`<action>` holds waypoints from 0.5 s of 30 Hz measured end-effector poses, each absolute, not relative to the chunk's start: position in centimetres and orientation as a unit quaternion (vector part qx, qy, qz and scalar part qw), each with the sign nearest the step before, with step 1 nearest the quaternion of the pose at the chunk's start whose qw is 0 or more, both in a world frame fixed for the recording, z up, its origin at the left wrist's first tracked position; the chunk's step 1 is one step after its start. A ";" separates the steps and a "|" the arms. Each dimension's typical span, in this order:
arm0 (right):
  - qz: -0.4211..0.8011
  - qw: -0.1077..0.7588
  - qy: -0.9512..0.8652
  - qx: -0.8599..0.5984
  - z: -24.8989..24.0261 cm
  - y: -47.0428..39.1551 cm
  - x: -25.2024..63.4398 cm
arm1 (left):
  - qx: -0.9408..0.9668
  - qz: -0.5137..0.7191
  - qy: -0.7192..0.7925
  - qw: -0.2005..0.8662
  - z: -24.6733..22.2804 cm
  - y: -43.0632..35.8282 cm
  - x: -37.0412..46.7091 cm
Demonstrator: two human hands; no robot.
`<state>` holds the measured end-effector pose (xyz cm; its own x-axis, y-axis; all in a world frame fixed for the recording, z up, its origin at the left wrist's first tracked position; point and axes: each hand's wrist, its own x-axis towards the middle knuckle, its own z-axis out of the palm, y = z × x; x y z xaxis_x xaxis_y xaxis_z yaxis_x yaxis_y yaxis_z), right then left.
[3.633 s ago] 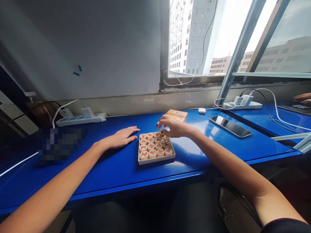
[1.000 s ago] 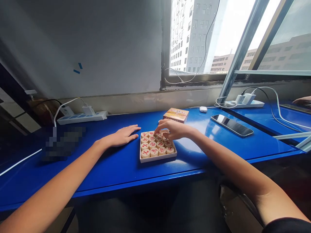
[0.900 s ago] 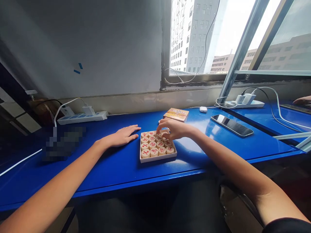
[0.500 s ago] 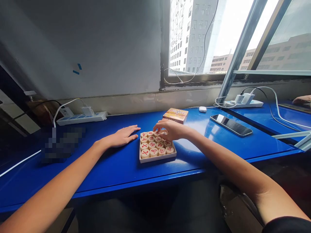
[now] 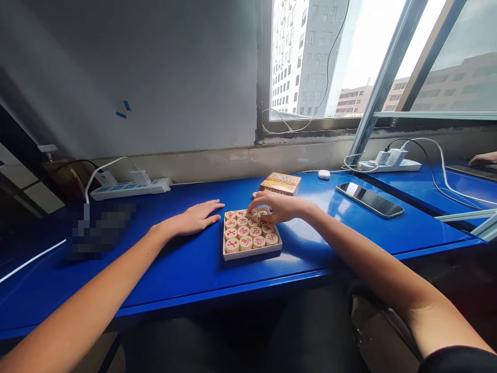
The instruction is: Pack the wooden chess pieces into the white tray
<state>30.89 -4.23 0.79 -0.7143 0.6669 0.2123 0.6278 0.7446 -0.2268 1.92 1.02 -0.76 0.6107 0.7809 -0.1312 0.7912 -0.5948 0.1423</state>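
Observation:
A shallow white box [image 5: 252,255] on the blue table holds rows of round wooden Chinese chess pieces [image 5: 245,243] with red characters. Over its back right corner is my right hand [image 5: 281,207], fingers curled down and thumb lower, closed around a Chinese chess piece [image 5: 263,213] in the back row. My hand partly covers the pieces there. Just behind the fingers, the edge of another round piece [image 5: 254,195] shows. My left hand [image 5: 196,217] lies flat on the table left of the box, fingers stretched out, holding nothing and apart from the box.
Behind my right hand sits a printed cardboard box [image 5: 280,183]. A phone [image 5: 369,200] and a small white case [image 5: 323,174] lie to the right. Power strips [image 5: 132,189] with cables stand along the wall. Another person's hand [image 5: 483,159] shows at the far right.
My right hand has shifted very slightly at the back of the box. A round piece's edge now shows behind its fingers, and the back right piece is more visible. My left hand stays still.

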 end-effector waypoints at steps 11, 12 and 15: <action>0.079 0.162 -0.904 -0.388 1.2 -4.3 31.3 | 0.895 -0.021 0.435 0.090 -1.1 1.6 1.6; 0.087 0.176 -0.899 -0.392 1.2 -4.2 31.5 | 0.895 -0.021 0.435 0.090 -1.1 1.7 1.6; 0.100 0.214 -0.886 -0.400 1.2 -3.9 32.3 | 0.896 -0.022 0.434 0.090 -1.1 1.7 1.6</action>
